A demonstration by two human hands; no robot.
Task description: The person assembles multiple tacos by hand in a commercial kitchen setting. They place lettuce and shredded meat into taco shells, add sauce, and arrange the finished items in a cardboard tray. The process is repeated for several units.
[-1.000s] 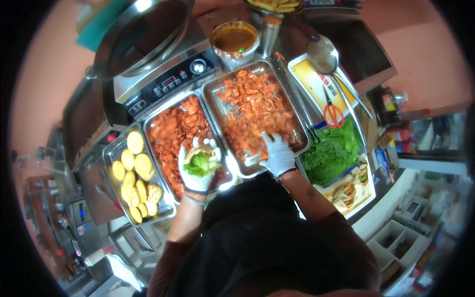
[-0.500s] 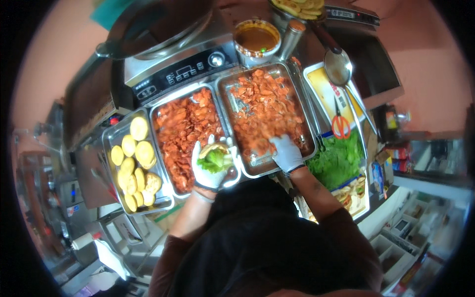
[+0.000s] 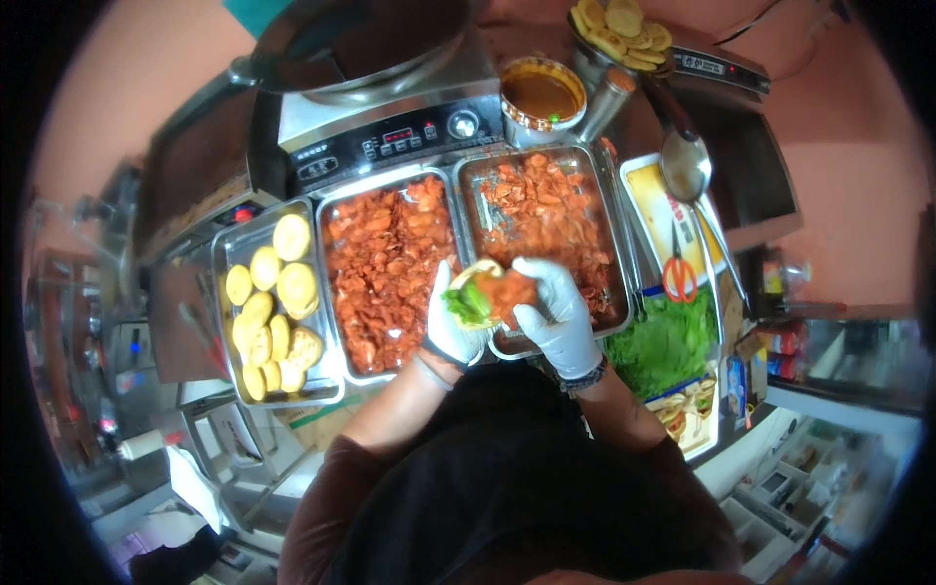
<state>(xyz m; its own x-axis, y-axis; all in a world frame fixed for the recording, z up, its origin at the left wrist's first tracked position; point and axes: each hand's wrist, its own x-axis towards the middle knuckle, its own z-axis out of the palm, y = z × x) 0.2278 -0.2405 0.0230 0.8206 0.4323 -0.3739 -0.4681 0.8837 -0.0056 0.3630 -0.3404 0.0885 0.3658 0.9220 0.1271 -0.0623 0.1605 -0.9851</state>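
Observation:
My left hand [image 3: 450,330], in a white glove, cups an open bun [image 3: 475,290] with green lettuce on it. My right hand [image 3: 558,314], also gloved, presses a piece of red-orange fried chicken [image 3: 509,290] onto that bun. Both hands meet over the near rims of two steel trays [image 3: 343,363] heaped with red-orange fried chicken [image 3: 385,268]. The right tray's chicken [image 3: 546,214] lies just beyond my fingers.
A steel tray of round yellow buns [image 3: 268,312] sits at the left. Loose lettuce [image 3: 668,341] lies at the right, with red-handled scissors [image 3: 679,275] and a ladle [image 3: 684,164] beyond. A pot of orange sauce [image 3: 541,97] and an induction cooker [image 3: 390,146] stand behind.
My right hand has lifted a chicken piece out of the right tray and brought it left onto the bun. The left hand has risen a little with the bun.

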